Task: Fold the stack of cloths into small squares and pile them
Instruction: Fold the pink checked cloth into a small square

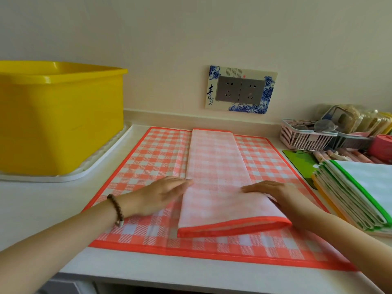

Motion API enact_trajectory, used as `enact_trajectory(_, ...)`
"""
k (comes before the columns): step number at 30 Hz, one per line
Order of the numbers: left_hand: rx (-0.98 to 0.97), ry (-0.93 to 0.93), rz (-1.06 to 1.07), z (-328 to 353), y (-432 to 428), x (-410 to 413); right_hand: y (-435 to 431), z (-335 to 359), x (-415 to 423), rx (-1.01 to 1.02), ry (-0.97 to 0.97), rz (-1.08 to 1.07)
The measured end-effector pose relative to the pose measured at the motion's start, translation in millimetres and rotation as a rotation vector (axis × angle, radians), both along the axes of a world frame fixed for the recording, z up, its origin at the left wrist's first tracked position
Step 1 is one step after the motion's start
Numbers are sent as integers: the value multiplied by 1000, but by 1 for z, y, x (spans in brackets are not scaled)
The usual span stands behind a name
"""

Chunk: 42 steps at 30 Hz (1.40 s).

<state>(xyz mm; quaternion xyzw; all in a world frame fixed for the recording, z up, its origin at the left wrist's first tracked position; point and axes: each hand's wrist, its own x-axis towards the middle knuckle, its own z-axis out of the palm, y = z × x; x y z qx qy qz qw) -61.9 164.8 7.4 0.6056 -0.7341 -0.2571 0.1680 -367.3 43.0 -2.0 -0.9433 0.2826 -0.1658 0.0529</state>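
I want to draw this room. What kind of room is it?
Probably a home kitchen: a yellow tub on a white tray, wall sockets and a pink basket of small things.

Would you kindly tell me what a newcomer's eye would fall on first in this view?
The big yellow tub at the left, on a white tray, draws the eye first. Next comes the orange checked cloth spread on the counter, with a paler folded strip along its middle, the left hand flat at its left edge and the right hand flat on it. A stack of green-edged cloths lies at the right.
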Motion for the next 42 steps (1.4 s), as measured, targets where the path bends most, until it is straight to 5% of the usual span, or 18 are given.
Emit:
enact_trajectory(4,47,273,136,8,-7,-5,-2,7,7,210,-125,-82)
enact_trajectory(12,25,403,243,10,-30,-1,-29,10,32,488,-404,-308)
enact_trajectory(18,-78,251,345,-1,-56,-7,-44,10,44,557,-406,-512)
enact_trajectory(26,57,43,411,11,-71,-9,-43,13,54,433,-334,-635)
enact_trajectory(30,-125,-129,351,18,-69,-20,-27,12,65,140,-254,-462)
enact_trajectory(35,-184,-321,118,4,-77,-39,-18,4,99,98,49,-283)
enact_trajectory(42,-99,-417,95,-23,-86,-37,-18,-15,112,138,219,-255)
